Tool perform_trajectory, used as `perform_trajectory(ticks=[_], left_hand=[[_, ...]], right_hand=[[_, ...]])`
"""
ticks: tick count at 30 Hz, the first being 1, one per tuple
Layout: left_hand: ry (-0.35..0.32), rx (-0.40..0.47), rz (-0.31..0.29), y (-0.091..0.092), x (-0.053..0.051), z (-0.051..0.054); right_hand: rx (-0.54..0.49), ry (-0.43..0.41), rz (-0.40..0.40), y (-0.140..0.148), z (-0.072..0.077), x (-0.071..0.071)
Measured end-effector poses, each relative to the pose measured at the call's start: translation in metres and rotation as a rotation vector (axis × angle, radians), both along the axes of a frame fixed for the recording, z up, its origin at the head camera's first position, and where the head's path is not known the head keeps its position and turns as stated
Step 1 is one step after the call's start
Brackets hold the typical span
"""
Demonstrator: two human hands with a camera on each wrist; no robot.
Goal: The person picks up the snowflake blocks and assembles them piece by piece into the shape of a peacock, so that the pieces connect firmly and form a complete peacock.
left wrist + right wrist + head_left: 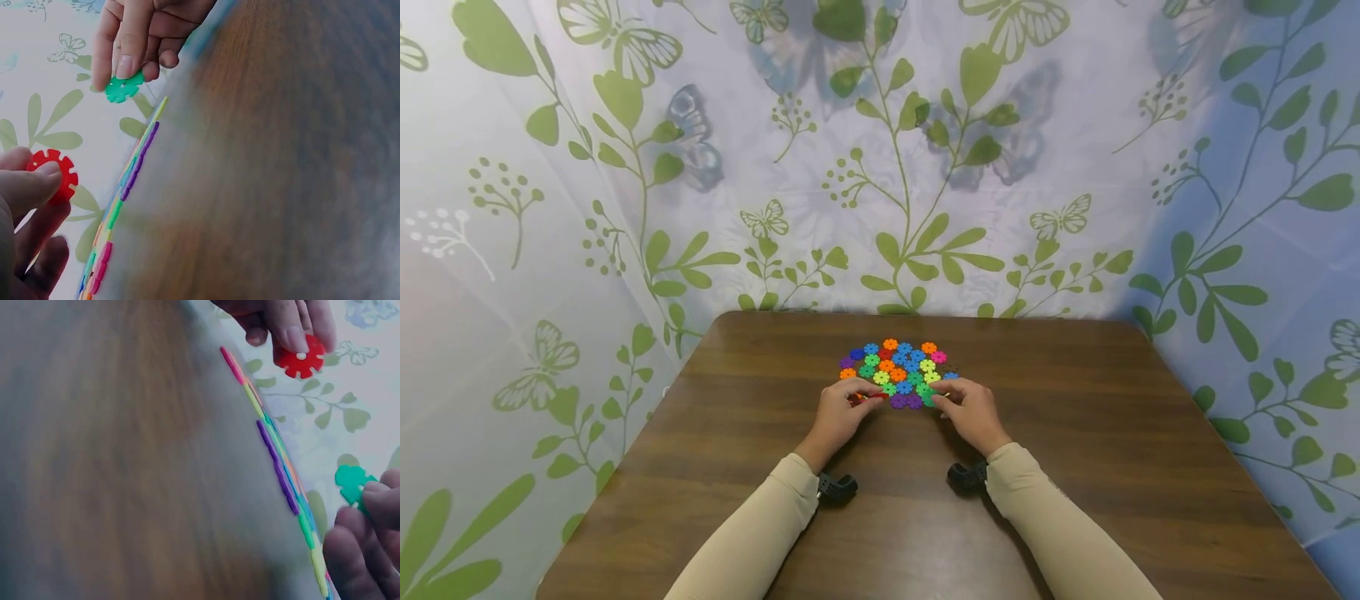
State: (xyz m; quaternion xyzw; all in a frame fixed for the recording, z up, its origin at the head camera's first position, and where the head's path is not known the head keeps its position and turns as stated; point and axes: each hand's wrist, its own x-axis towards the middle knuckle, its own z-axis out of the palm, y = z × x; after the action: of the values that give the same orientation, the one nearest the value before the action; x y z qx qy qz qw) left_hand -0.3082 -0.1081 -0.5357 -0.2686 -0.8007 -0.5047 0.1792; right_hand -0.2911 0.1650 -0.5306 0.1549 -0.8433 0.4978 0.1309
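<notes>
My left hand [841, 410] pinches a red notched plastic disc [66, 177] between thumb and fingers. In my right hand [972, 410], a green notched disc [351, 480] is gripped by the thumb and fingertips. The two discs are apart from each other, as both wrist views show. Just beyond and between the hands lie many flat flower-shaped discs, among them orange [898, 375], blue [904, 387] and purple discs [913, 402]. Both wrist views show these loose discs edge-on, lying flat. The fingers cover some discs at the near left and right.
The loose discs lie on a brown wooden table [910, 517], towards its far edge. Behind it hangs a white cloth [805, 183] printed with green leaves and butterflies. A black wrist device is on the left wrist [837, 489] and another on the right wrist [967, 477].
</notes>
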Motion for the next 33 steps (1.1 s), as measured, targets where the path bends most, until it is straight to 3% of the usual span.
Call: perform_trajectory(ticks=[7, 18, 26, 33], left_hand=[[-0.019, -0.003, -0.048, 0.001, 0.001, -0.001], [-0.051, -0.012, -0.035, 0.009, 0.005, 0.005], [-0.082, 0.009, -0.023, 0.009, 0.007, 0.004], [-0.117, 0.009, -0.042, 0.011, 0.010, 0.003]], right_hand=[[-0.177, -0.172, 0.104, -0.009, 0.002, 0.005], [-0.441, -0.270, 0.270, -0.014, 0.004, 0.008], [-0.489, -0.314, 0.328, -0.015, 0.005, 0.011], [-0.485, -0.293, 0.346, -0.020, 0.001, 0.012]])
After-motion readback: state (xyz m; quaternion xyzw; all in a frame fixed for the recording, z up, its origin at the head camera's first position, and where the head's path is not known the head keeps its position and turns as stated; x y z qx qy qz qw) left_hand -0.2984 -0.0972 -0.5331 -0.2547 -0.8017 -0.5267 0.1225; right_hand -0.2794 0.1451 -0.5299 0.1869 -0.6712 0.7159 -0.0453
